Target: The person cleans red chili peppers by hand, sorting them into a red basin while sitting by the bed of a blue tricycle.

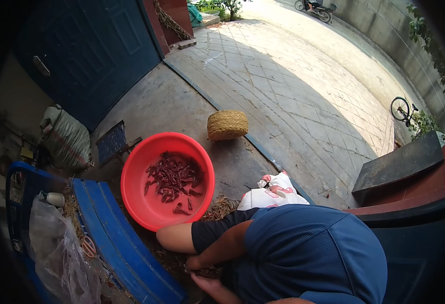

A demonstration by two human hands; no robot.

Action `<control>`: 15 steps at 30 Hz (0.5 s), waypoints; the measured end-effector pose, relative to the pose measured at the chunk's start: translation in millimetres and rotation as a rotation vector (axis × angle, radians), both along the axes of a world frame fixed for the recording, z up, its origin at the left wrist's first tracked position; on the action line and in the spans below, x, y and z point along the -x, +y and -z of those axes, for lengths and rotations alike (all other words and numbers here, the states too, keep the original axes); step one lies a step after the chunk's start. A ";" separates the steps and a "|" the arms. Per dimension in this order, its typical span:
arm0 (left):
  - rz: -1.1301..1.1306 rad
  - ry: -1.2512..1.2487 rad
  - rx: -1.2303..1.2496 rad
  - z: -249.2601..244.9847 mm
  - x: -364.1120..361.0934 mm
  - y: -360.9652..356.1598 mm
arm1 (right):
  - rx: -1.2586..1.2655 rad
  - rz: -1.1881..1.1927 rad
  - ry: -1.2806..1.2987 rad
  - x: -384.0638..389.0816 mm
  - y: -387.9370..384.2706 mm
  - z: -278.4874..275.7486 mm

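Observation:
My right hand (194, 263) is bent and closed low in the view, just beyond my bare knee. Below it, my left hand (208, 285) is curled, close to the right one. Something dark reddish-brown (211, 272) shows between the two hands, too shaded and small to name; most of my fingers are hidden. Just past the knee stands a round red plastic basin (131, 178). Dried red chili peppers (170, 175) lie in a heap on its bottom, a few of them apart near the front.
Left of my hands is a blue plastic chair (116, 230) with scissors (88, 247) and a clear plastic bag (57, 253). A woven straw stool (227, 125) stands beyond the basin. Dry stalks (222, 206) and a white sack (270, 195) lie by my leg. A filled woven sack (66, 137) leans left.

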State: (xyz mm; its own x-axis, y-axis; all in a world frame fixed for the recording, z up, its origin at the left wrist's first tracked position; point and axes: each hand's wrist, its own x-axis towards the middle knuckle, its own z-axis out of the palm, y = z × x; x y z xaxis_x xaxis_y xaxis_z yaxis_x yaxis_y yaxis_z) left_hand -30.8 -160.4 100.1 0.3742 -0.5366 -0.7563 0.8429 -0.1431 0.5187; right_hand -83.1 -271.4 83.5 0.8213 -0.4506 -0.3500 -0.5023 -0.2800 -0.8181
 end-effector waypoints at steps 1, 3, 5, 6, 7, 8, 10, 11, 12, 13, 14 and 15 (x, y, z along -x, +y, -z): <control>-0.005 -0.007 -0.014 -6.3 3.3 -2.4 | -0.005 0.005 -0.002 -0.7 -1.3 -1.2; -0.009 -0.020 -0.051 -15.2 6.4 -2.6 | -0.025 0.019 -0.007 -2.4 -0.3 -2.5; -0.006 -0.024 -0.071 -0.3 0.0 3.7 | -0.046 0.037 -0.005 -0.4 -0.6 -2.8; 0.022 -0.003 -0.001 29.2 -13.5 14.7 | -0.057 0.045 -0.003 1.2 -1.0 -2.8; 0.049 0.018 0.068 38.1 -18.0 18.3 | -0.068 0.052 -0.002 2.0 -0.8 -3.6; 0.050 0.019 0.067 47.4 -20.7 22.0 | -0.078 0.059 0.001 3.6 -1.5 -4.1; 0.032 0.014 0.075 48.8 -20.0 22.1 | -0.099 0.075 0.005 5.6 -2.8 -4.2; 0.031 0.013 0.075 49.8 -20.4 22.1 | -0.109 0.081 0.006 5.9 -3.4 -4.6; 0.044 0.029 0.086 50.9 -21.0 21.9 | -0.119 0.085 0.006 6.0 -4.1 -4.9; 0.059 0.041 0.093 50.2 -23.6 24.1 | -0.133 0.090 0.003 3.9 -2.8 -5.6; 0.060 0.040 0.092 45.5 -22.3 23.9 | -0.145 0.097 0.004 4.9 -4.0 -8.0; 0.059 0.034 0.059 36.3 -19.1 22.1 | -0.154 0.106 0.005 5.3 -5.2 -7.2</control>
